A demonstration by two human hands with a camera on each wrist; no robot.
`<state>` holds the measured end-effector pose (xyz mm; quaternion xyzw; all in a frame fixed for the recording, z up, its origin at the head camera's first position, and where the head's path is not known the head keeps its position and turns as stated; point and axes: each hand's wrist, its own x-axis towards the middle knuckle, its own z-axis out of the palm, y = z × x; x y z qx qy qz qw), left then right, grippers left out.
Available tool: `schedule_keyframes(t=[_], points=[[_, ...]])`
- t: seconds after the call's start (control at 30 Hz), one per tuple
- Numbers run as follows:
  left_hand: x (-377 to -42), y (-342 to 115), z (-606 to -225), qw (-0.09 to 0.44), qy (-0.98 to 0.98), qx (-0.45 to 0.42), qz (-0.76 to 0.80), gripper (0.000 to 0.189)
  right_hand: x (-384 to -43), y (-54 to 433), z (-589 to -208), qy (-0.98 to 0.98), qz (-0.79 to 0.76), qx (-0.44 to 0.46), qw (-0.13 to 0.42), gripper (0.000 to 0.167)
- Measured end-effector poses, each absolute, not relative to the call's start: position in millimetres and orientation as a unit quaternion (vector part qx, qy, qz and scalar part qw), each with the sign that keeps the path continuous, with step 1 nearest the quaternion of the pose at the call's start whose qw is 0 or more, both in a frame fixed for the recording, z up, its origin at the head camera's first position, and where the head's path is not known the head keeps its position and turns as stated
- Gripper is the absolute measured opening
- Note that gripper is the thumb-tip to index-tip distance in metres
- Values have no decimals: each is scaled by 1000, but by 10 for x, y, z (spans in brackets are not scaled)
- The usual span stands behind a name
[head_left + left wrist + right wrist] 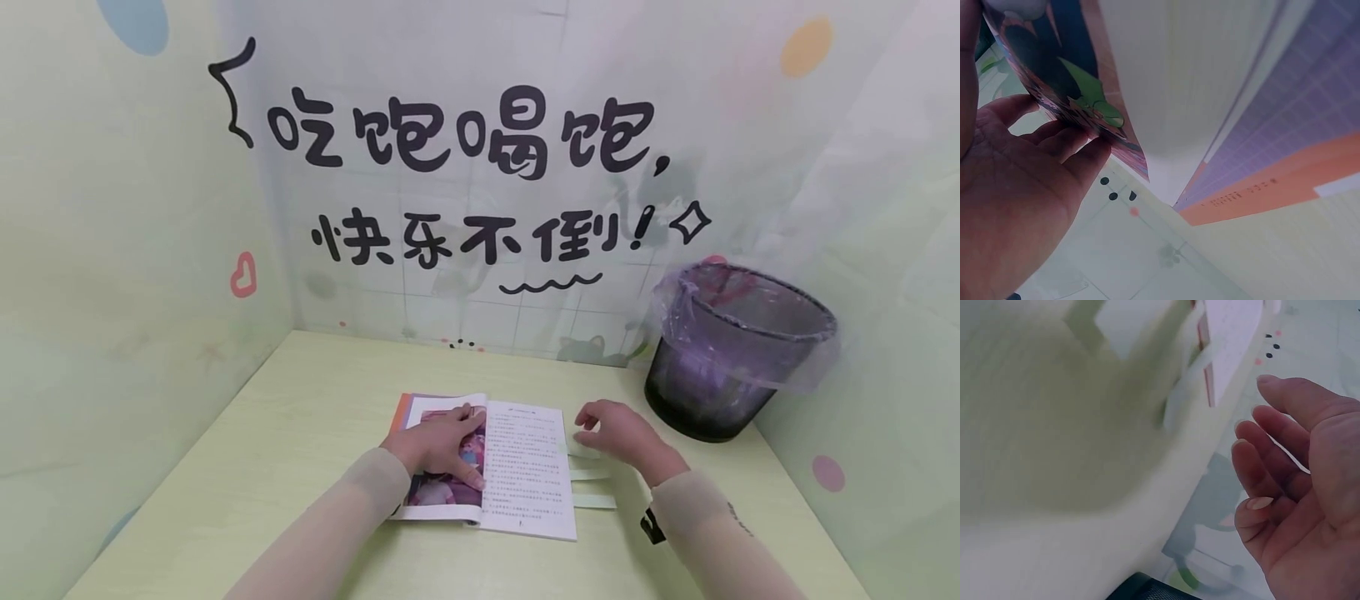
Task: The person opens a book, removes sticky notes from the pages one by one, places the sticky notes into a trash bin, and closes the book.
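An open book (525,475) lies on the table, with a colourful picture on its left page and printed text on its right page. My left hand (438,446) rests spread on the picture page, its fingers near the spine. The left wrist view shows its fingers against the picture (1088,94) and the book's purple and orange cover (1254,194) below. Pale paper strips (594,502) stick out from the right page's edge. Just beside that edge hovers my right hand (626,437), fingers loosely bent, holding nothing in the right wrist view.
A dark bin (705,392) lined with a purple plastic bag (720,342) stands at the table's back right corner. Printed wall sheets (465,308) enclose the table (300,433) at the back and both sides.
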<state>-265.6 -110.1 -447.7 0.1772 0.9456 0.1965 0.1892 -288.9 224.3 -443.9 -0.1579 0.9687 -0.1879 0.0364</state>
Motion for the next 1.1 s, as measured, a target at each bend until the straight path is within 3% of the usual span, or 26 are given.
schedule_keyframes(t=[0.33, 1.1], points=[[-2660, -1079, -4455, 190, 946, 182, 190, 121, -2888, 2185, -4613, 971, -189, -136, 62, 17], [-2665, -1073, -4477, 187, 946, 184, 190, 121, -2857, 2169, -4717, 974, -169, -144, 55, 8]])
